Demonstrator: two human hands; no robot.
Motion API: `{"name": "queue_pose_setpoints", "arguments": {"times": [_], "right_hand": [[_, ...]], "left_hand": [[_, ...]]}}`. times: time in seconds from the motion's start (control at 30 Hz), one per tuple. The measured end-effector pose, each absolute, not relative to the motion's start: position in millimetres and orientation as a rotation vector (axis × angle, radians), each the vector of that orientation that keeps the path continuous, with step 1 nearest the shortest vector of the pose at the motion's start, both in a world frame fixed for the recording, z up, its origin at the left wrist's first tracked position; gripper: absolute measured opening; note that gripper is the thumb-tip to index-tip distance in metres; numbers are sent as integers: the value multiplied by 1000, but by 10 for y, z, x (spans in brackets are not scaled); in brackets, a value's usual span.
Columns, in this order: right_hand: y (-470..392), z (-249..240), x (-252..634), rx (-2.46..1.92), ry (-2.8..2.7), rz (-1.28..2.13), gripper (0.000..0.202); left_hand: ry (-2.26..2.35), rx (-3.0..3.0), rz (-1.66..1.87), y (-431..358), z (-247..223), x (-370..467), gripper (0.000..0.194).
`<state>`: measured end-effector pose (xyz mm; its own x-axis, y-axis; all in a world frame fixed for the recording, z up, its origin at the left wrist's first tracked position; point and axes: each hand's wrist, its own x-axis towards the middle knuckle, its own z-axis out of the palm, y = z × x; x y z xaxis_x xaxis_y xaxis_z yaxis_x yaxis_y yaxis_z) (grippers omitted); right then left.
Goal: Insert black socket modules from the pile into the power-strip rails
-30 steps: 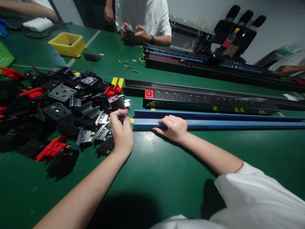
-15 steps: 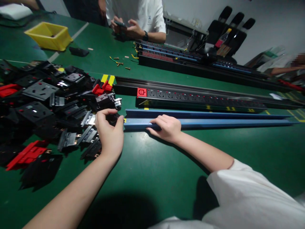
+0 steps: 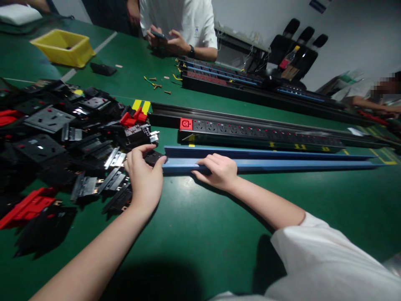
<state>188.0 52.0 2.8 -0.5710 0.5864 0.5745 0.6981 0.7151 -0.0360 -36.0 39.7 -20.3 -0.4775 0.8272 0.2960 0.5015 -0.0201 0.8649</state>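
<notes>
My left hand [image 3: 144, 177] grips a black socket module [image 3: 154, 157] between thumb and fingers, at the left end of a long blue channel rail [image 3: 282, 163]. The module's right edge meets the rail's open end; how far it sits inside is hard to see. Closed on the rail's near wall, a short way from that end, is my right hand [image 3: 217, 169]. Left of my left hand lies a heap of loose black socket modules [image 3: 46, 119], with a few red modules [image 3: 29, 205] among them.
Behind the blue rail lies a socket strip [image 3: 244, 129] with a red outlet at its left end. Farther back are more long black strips [image 3: 250, 90], loose screws [image 3: 156, 86] and a yellow bin [image 3: 64, 48]. Across the table a person [image 3: 178, 29] holds a phone.
The black socket module in my left hand has come against the rail's left end and shows more clearly. My right hand keeps its grip on the rail. The view has shifted slightly.
</notes>
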Motion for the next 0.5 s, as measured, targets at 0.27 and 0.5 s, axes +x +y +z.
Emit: {"name": "queue_pose_setpoints", "arguments": {"times": [0.27,0.5], "right_hand": [[516,47,1871,-1020,-2382,-252,29],[514,46,1871,-1023,-2381,-256,29]], "left_hand": [[1716,1227,1696,360,-187,-290,34],[1473,1226,1826,415,-209,-301,34]]}}
